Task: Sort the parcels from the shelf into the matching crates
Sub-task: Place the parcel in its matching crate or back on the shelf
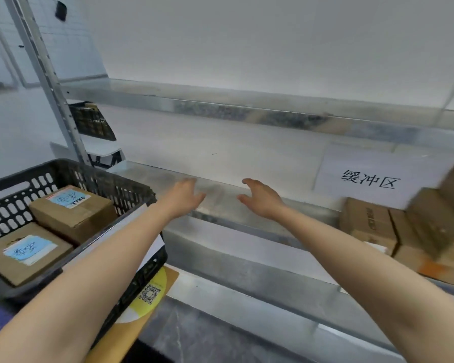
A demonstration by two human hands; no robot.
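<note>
**Grey metal shelf [152,175], hands between picks**

Fingers [198,199] are loose, holding nothing; left hand [185,199] and right hand [261,200] hover over bare shelf. Unsorted parcels [367,221] sit far right, two labelled boxes [72,209] in the black crate [134,191]. Next, I judge: reach right, read a label.

A plain white wall [247,43] faces me, with a printed paper sign [364,176] on it at right; near me the floor [194,339] is grey and veined.

Black lattice crate [131,195]; brown parcels [72,213] w/ blue labels [29,248]; shelf [247,205] prob. grey.
</note>
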